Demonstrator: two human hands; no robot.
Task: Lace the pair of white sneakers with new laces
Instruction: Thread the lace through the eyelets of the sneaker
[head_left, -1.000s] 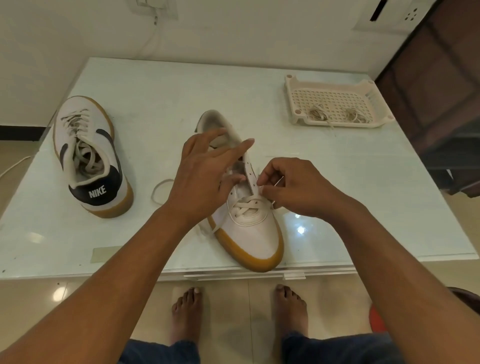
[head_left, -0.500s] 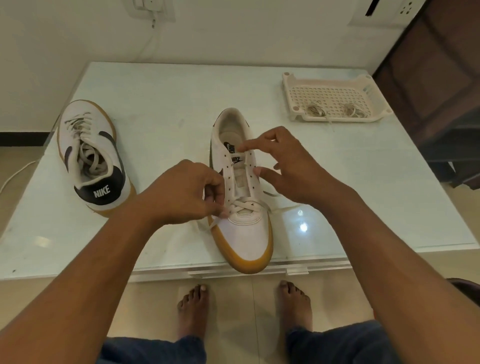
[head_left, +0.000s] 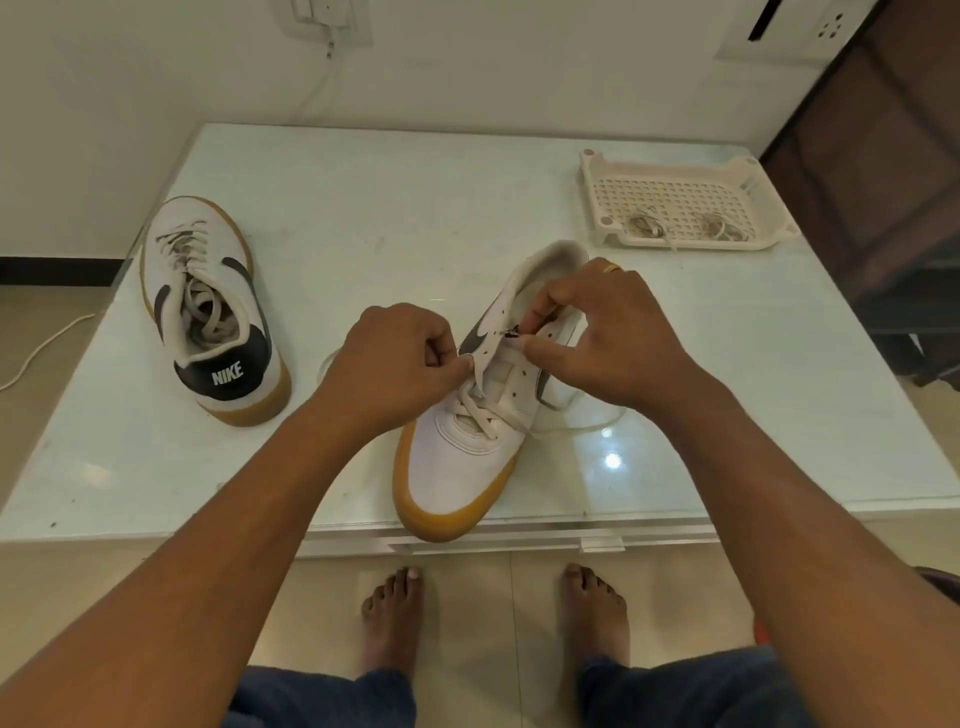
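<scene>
- Two hands worked at the near sneaker (head_left: 462, 467), which lay with its toe at the front edge of the table (head_left: 389, 208), rolled a little onto its side.
- Left hand (head_left: 400, 358): fingers curled together, pinching the edge of the eyelet flap low down.
- Right hand (head_left: 608, 332): thumb and forefinger pinched the same flap higher up, at an eyelet. Whether the lace tip sat between them could not be told.
- Lace (head_left: 478, 410): crossed through the lowest eyelets, one loose end trailing on the tabletop to the right.
- Second sneaker (head_left: 208, 291): laced, well apart at the left.
- Tray (head_left: 592, 176): far right, holding two bundled laces (head_left: 644, 226).
</scene>
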